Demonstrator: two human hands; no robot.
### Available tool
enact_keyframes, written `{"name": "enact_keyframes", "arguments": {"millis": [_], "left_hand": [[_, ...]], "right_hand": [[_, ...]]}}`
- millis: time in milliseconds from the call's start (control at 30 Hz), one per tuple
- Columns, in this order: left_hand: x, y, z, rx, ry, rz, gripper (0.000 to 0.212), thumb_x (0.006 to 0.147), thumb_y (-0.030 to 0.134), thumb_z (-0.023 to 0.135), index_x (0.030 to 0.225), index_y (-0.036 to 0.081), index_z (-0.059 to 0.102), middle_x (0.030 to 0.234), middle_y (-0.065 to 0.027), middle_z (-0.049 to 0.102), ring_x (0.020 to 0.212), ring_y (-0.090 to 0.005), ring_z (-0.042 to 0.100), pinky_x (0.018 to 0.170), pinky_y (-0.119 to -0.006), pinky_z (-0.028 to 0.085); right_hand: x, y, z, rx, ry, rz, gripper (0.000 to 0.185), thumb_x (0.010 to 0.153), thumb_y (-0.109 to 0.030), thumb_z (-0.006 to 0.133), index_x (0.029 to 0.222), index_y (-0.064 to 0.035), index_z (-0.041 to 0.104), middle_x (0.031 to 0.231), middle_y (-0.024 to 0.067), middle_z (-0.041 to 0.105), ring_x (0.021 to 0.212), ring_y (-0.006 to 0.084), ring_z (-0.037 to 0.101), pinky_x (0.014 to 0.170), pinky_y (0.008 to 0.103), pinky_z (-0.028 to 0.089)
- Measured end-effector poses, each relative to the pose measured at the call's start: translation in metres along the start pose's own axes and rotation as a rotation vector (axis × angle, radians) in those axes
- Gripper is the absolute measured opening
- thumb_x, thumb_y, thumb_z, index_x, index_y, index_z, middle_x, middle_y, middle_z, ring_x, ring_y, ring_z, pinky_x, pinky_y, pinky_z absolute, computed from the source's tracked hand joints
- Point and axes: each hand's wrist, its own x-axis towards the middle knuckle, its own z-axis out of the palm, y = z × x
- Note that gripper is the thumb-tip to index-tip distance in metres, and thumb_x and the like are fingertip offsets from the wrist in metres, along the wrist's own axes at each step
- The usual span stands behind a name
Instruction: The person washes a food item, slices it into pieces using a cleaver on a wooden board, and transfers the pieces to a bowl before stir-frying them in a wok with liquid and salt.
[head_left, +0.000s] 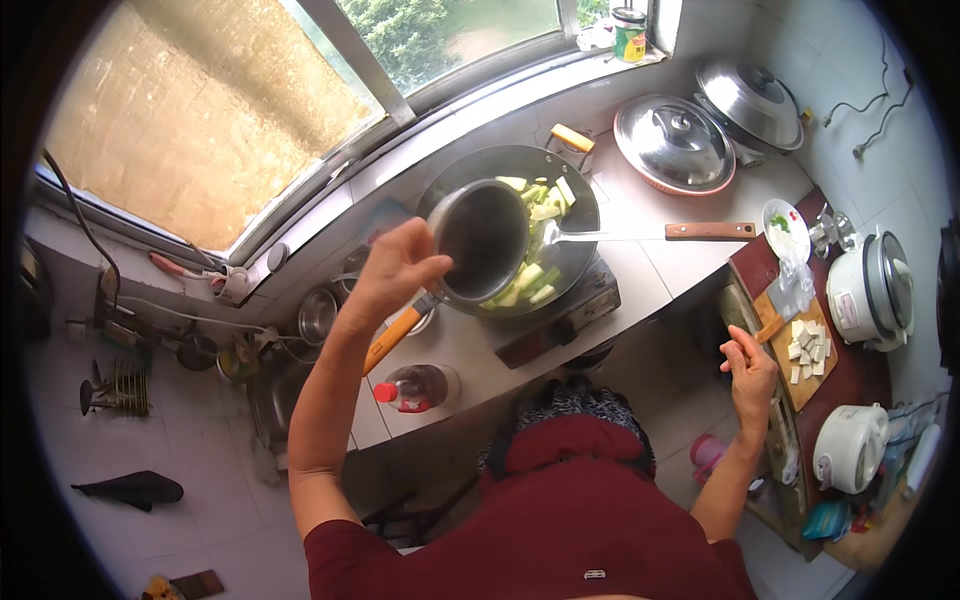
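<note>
My left hand (401, 262) grips the edge of a dark round pot or bowl (481, 240), held tilted over the wok (450, 169). Pale green vegetable pieces (529, 285) lie in the wok, partly hidden by the dark vessel. A metal spatula with a wooden handle (710, 231) rests across the wok's right rim. The wok's long wooden handle (394, 337) points toward the lower left. My right hand (750, 364), fingers loosely bent and holding nothing visible, hovers left of a wooden cutting board (814, 386) with white cubes, perhaps tofu (808, 349).
A red-capped bottle (416, 388) stands on the tiled counter (637, 270), near the stove (555, 322). Lidded pans (675, 142) sit at the back right. Along the right are a small plate (786, 225), a rice cooker (862, 289) and another white cooker (851, 448).
</note>
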Motion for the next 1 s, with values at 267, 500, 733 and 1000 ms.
{"name": "enact_keyframes", "arguments": {"millis": [267,500,733,1000], "left_hand": [[-0.015,0.015,0.063,0.619,-0.014,0.311,0.026,0.081,0.007,0.075,0.083,0.002,0.050,0.079,-0.0163,0.056,0.074,-0.0387,0.058,0.067,-0.044,0.046],[-0.032,0.022,0.059,0.604,0.226,0.412,0.023,0.083,0.006,0.074,0.085,0.002,0.051,0.078,-0.0144,0.055,0.071,-0.0339,0.060,0.065,-0.042,0.048],[-0.121,-0.005,-0.032,-0.332,0.734,0.008,0.018,0.094,0.010,0.068,0.086,0.006,0.052,0.075,-0.0013,0.053,0.062,-0.0089,0.058,0.062,-0.029,0.058],[-0.332,-0.134,-0.057,-0.791,1.278,0.005,0.010,0.097,0.012,0.067,0.098,0.010,0.058,0.083,-0.0010,0.062,0.069,-0.0106,0.058,0.070,-0.029,0.056]], "right_hand": [[0.010,-0.012,0.009,0.021,-0.032,-0.045,0.031,0.096,-0.012,0.069,0.123,0.0031,0.068,0.088,0.0053,0.070,0.065,0.0078,0.058,0.062,0.0226,0.048],[0.046,-0.044,0.019,-0.026,-0.017,-0.189,0.028,0.095,-0.009,0.069,0.122,0.0017,0.069,0.090,0.0067,0.070,0.070,0.0113,0.061,0.066,0.0252,0.050],[0.110,-0.061,0.048,-0.691,0.007,-0.800,0.055,0.077,-0.015,0.081,0.129,-0.0107,0.063,0.132,0.0077,0.059,0.130,0.0285,0.048,0.108,0.0461,0.035],[0.159,-0.066,0.065,-1.059,0.005,-1.058,0.068,0.065,-0.024,0.087,0.127,-0.0141,0.060,0.110,0.0018,0.059,0.110,0.0190,0.055,0.105,0.0420,0.035]]}}
